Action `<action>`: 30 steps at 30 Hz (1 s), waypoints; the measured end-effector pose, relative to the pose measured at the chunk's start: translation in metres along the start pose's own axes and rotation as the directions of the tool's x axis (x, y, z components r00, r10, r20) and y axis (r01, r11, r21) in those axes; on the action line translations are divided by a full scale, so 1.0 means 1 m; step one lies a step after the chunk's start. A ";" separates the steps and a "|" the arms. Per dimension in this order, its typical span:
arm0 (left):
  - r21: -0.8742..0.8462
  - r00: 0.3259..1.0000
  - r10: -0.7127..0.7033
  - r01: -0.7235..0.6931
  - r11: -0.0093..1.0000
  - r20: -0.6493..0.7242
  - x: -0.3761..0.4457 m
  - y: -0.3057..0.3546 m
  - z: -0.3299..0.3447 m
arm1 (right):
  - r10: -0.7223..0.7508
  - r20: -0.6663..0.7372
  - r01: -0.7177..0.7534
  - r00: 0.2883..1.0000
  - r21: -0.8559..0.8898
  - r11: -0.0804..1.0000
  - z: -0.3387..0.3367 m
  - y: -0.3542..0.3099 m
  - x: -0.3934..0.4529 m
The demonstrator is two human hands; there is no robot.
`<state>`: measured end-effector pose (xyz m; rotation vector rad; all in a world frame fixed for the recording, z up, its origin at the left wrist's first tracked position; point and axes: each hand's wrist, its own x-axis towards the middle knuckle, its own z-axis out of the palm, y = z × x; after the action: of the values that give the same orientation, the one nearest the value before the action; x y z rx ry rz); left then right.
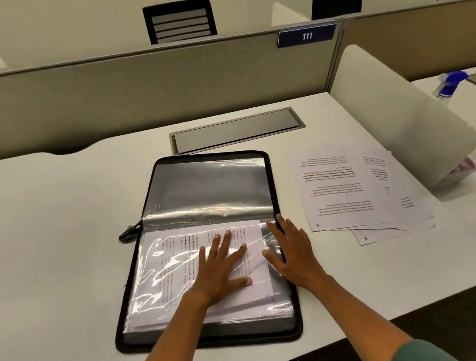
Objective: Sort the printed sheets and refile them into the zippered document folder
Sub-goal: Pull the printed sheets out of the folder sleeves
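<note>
Green sleeves at the bottom edge, both forearms reaching forward over the white counter [43, 271]. Left hand [220, 268] lies flat, fingers spread, pressing on the clear plastic sleeve [164, 271] over a printed sheet in the near half of the zippered document folder [210, 336]. Right hand [290, 249] also flat and spread, resting on the folder's right edge, partly on the sleeve. Folder lies open in the middle of the counter, far half showing an empty-looking grey pocket; zipper pull [127, 232] sticks out at its left side. Loose printed sheets [352, 191] fanned on the counter just right of the folder, numbered 6 and 5. Beyond: metal cable hatch [235, 129], partition with sign "111" [306, 36], blue-topped spray bottle [451, 83] far right.
</note>
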<state>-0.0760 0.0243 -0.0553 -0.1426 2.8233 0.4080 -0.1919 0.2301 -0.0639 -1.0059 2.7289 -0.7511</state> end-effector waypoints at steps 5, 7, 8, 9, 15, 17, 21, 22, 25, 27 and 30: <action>-0.238 0.972 -0.014 -0.043 0.970 -0.235 0.000 0.001 -0.018 | 0.056 -0.091 -0.032 0.994 0.250 0.968 -0.016 0.001 0.001; -0.303 0.971 -0.028 -0.047 0.952 -0.239 0.004 -0.001 -0.031 | 0.069 -0.049 -0.053 0.996 0.282 0.958 -0.026 0.000 0.002; -0.316 0.974 -0.026 -0.047 0.948 -0.223 0.008 -0.003 -0.040 | 0.062 -0.009 -0.056 0.998 0.308 0.950 -0.031 0.000 0.003; -0.328 0.978 -0.021 -0.050 0.943 -0.209 0.011 -0.003 -0.049 | 0.062 0.057 -0.078 0.996 0.354 0.932 -0.036 -0.003 0.004; -0.406 0.991 -0.062 0.009 0.914 -0.119 0.032 -0.018 -0.101 | 0.017 0.275 -0.200 0.961 0.651 0.732 -0.064 -0.033 0.018; -0.411 0.990 -0.076 0.020 0.911 -0.119 0.038 -0.019 -0.114 | 0.047 0.314 -0.270 0.948 0.722 0.637 -0.071 -0.041 0.026; -0.365 0.991 -0.109 0.072 0.928 -0.081 0.047 -0.017 -0.134 | 0.017 0.338 -0.287 0.941 0.769 0.572 -0.087 -0.051 0.042; -0.354 0.993 -0.106 0.078 0.932 -0.060 0.048 -0.016 -0.138 | -0.027 0.317 -0.238 0.948 0.763 0.601 -0.091 -0.054 0.045; -0.420 0.995 -0.096 0.075 0.905 -0.028 0.044 -0.009 -0.157 | -0.127 0.248 -0.106 0.960 0.746 0.657 -0.102 -0.060 0.055; -0.480 0.995 -0.098 0.070 0.874 -0.033 0.042 -0.007 -0.172 | -0.127 0.197 -0.068 0.972 0.754 0.653 -0.106 -0.063 0.063; -0.525 0.993 -0.100 0.054 0.849 -0.059 0.037 -0.013 -0.193 | -0.086 0.131 -0.048 0.988 0.778 0.626 -0.110 -0.065 0.075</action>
<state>-0.1602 -0.0465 0.1080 -0.3918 2.6965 1.1727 -0.2444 0.1849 0.0668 -0.8051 1.8760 -1.5881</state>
